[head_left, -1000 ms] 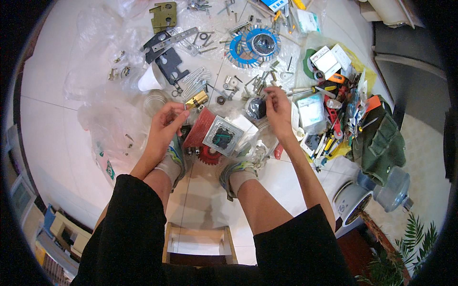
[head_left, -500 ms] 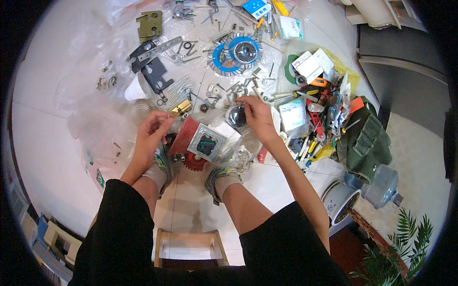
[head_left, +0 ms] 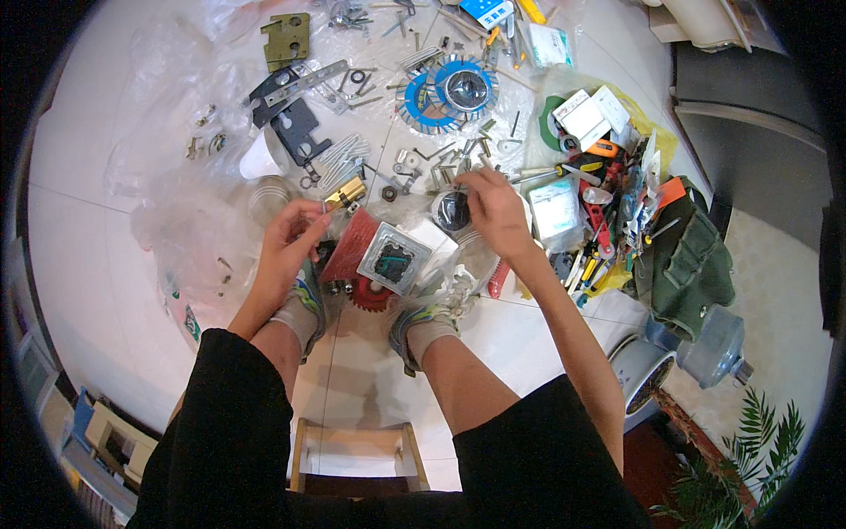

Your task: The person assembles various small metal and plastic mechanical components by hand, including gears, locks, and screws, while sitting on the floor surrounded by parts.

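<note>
Near the middle, my left hand (head_left: 295,236) pinches one end of a brass lock cylinder (head_left: 346,193) between thumb and fingers, the other end pointing up and right. My right hand (head_left: 500,212) reaches over the loose screws (head_left: 447,176), its fingers bent and tips together. Whatever those fingertips grip, if anything, is too small to make out. Just left of that hand lies a round dark-faced disc (head_left: 453,210). Between my hands sit a square grey metal box (head_left: 393,258) and a red cone-shaped piece (head_left: 351,244). A dark nut (head_left: 389,193) lies right of the cylinder.
Blue-centred cutting discs (head_left: 429,99), black metal plates (head_left: 300,130) and hex keys (head_left: 346,159) lie farther off on plastic sheeting. A heap of hand tools (head_left: 604,207) and a green canvas bag (head_left: 683,264) are at right. My shoes flank a red saw blade (head_left: 370,295).
The whole view has shifted slightly, so everything appears a little farther right. My right hand has drawn slightly right over the screws. My left hand still holds the lock cylinder.
</note>
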### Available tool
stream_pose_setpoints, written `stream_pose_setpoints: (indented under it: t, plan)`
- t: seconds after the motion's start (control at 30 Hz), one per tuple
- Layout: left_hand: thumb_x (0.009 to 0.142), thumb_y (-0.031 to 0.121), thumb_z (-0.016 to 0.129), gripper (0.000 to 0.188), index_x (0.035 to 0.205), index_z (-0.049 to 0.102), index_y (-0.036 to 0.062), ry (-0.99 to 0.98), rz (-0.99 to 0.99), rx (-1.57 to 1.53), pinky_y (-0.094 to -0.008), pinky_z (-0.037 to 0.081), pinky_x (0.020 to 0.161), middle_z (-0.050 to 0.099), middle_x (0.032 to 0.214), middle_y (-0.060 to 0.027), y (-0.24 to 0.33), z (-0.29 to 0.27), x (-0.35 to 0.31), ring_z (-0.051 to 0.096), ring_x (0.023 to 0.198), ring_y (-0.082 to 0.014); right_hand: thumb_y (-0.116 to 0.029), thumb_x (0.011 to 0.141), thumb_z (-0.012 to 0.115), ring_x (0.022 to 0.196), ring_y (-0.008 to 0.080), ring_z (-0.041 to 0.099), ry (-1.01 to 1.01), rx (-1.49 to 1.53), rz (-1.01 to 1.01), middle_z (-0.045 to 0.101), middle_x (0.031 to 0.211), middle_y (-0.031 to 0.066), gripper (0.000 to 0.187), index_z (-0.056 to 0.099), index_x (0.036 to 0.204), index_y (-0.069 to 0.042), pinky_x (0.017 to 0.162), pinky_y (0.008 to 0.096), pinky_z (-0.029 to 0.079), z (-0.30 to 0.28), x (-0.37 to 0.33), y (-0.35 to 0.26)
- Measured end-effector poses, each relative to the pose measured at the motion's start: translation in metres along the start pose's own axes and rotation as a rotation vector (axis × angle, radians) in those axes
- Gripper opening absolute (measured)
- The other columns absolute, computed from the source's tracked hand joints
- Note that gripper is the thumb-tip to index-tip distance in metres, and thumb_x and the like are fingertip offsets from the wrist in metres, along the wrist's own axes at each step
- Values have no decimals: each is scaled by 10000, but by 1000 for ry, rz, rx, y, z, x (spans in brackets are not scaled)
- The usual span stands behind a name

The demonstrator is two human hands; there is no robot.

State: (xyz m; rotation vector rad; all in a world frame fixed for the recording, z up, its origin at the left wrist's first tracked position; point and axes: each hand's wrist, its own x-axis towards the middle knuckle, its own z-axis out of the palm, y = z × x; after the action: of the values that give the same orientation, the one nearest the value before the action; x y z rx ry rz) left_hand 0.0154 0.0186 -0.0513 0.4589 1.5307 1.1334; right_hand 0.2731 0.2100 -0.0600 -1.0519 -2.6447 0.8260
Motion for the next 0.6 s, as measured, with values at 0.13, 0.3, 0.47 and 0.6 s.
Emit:
stream_pose_setpoints:
  t: [0.13,0.3,0.47,0.6]
  plan:
    - [902,150,612,149,1023,592,67,-3,-6,8,-186,408,495,544,758,38,0,-5,-1,468,631,-27,7,792,557,867,341,542,31,20,82,559,873,137,212,604,987,-60,751,407,453,-9,3,6]
    - [937,158,553,163,1065,576,61,-12,-9,-47,-186,424,505,568,879,-1,3,1,-1,468,651,-40,30,755,591,797,300,543,189,48,158,557,825,126,190,611,921,-60,726,391,447,-21,12,27]
    - [950,158,529,169,1080,570,59,7,-51,-50,-187,427,512,570,918,-8,4,0,-1,467,667,-43,-6,736,645,685,136,551,246,298,317,555,744,54,201,654,927,-70,633,300,448,-29,32,38]
    - [940,159,552,170,1076,574,60,-1,-55,-62,-185,418,517,573,912,-1,4,3,-1,463,672,-39,-95,723,682,763,216,557,133,236,177,558,790,74,217,648,937,-86,705,341,458,-28,36,47]
